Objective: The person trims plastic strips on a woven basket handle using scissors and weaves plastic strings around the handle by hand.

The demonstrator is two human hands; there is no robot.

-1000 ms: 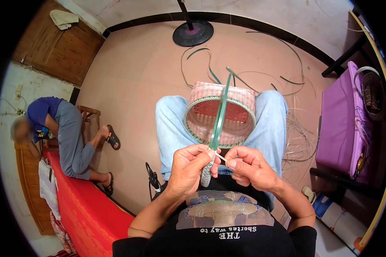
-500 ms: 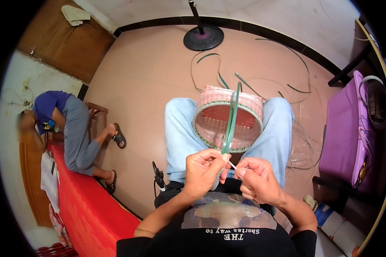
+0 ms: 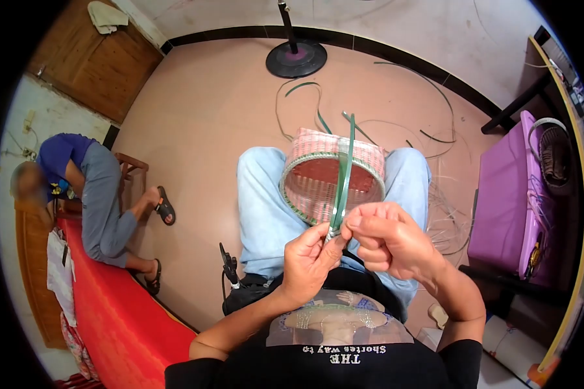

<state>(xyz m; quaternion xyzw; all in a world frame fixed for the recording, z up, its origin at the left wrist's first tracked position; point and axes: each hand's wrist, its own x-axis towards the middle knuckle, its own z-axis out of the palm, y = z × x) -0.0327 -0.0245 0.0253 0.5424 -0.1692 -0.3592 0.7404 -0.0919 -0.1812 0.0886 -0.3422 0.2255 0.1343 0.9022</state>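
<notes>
A pink-and-white woven basket [image 3: 305, 142] with a green-trimmed rim lies tipped between my thighs, its opening facing me. Long green flat strips [image 3: 345, 175] stretch from the basket toward my body as part of a handle. My left hand [image 3: 308, 264] is closed round the near end of these strips, where a short pale wrapping shows. Right beside it, my right hand [image 3: 390, 238] is pinched at the same spot, thumb against bent forefinger. The thin pale strip it grips is almost wholly hidden by the fingers.
Loose green strips [image 3: 440, 136] and clear strands [image 3: 449, 217] lie on the floor. A round black stand base [image 3: 296, 59] stands ahead. At right is a purple bin [image 3: 499, 201]. On the left, another person [image 3: 100, 194] bends beside a red-covered surface [image 3: 123, 305].
My right hand has moved forward, away from my body, up to the left fingertips. The pale strip stretched between the hands is now hidden. The whole view has shifted slightly.
</notes>
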